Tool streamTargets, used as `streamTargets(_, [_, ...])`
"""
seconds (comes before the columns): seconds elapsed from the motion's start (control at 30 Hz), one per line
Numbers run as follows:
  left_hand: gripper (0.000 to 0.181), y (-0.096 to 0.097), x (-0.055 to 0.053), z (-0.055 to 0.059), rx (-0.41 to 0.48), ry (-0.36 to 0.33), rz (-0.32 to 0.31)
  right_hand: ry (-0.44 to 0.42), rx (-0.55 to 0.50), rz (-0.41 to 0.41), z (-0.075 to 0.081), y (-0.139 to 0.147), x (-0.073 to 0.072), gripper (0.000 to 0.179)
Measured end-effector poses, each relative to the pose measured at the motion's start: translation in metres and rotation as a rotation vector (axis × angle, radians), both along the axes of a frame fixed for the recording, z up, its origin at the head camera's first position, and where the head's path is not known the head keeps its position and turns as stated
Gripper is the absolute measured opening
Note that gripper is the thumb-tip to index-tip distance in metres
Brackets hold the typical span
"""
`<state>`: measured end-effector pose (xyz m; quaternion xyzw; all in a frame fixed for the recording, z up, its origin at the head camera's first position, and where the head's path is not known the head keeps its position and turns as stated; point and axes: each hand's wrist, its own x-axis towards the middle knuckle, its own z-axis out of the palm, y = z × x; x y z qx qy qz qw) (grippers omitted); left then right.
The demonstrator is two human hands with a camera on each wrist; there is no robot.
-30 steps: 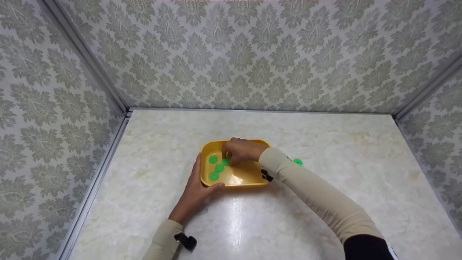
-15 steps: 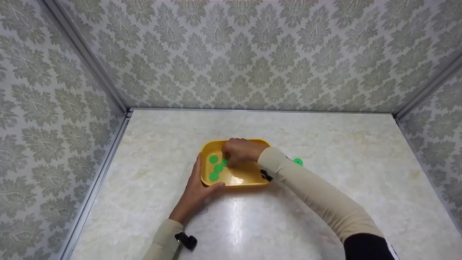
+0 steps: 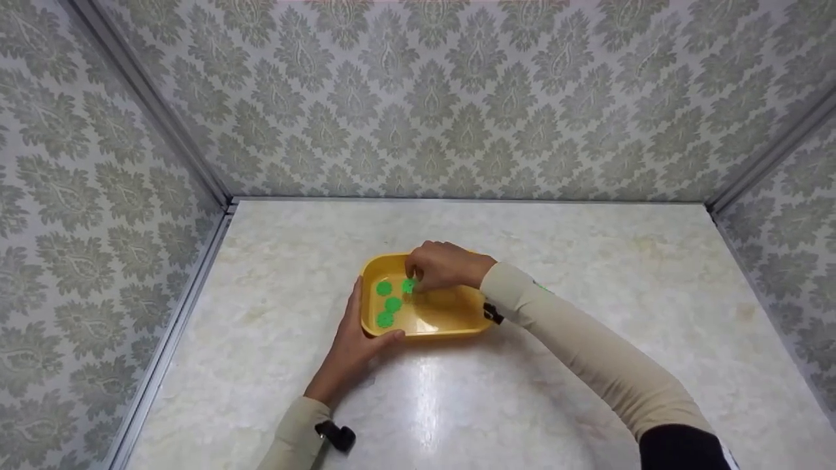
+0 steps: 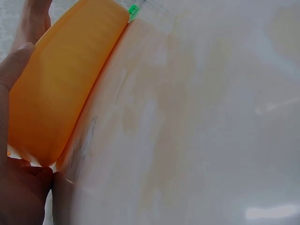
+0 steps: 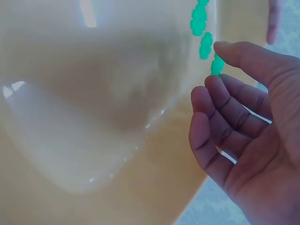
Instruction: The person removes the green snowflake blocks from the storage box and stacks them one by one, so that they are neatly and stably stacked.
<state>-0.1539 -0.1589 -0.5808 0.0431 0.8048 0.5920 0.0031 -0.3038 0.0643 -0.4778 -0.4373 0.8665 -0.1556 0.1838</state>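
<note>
A yellow tray (image 3: 450,320) sits on the table, with several small green notched discs (image 3: 385,319) at its left side. My left hand (image 3: 349,346) grips the tray's left end, the thumb over the near rim. In the left wrist view, the left thumb (image 4: 14,65) lies against the tray wall (image 4: 65,75). Over the tray's far half, my right hand (image 3: 447,264) pinches one green disc (image 3: 409,286) between thumb and index finger. In the right wrist view this disc (image 5: 217,64) shows between those fingertips, and the other fingers are loosely curled.
On the table (image 3: 294,261), right of the tray, another green disc (image 3: 542,286) is mostly hidden by the right sleeve (image 3: 588,346). It also appears as a green disc (image 4: 133,10) beyond the tray. Patterned walls stand at the back and sides.
My right hand has moved slightly up and right, and the pinched disc has shifted a little upward. My left hand stays on the tray. The right sleeve now covers more of the outside disc.
</note>
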Motion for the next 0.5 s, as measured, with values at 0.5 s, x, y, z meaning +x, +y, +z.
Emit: streamTargets(0.5, [0.131,0.001,0.0,0.001,-0.018,-0.036,0.014,-0.01,-0.122,-0.058,0.012,0.037,0.013,0.026])
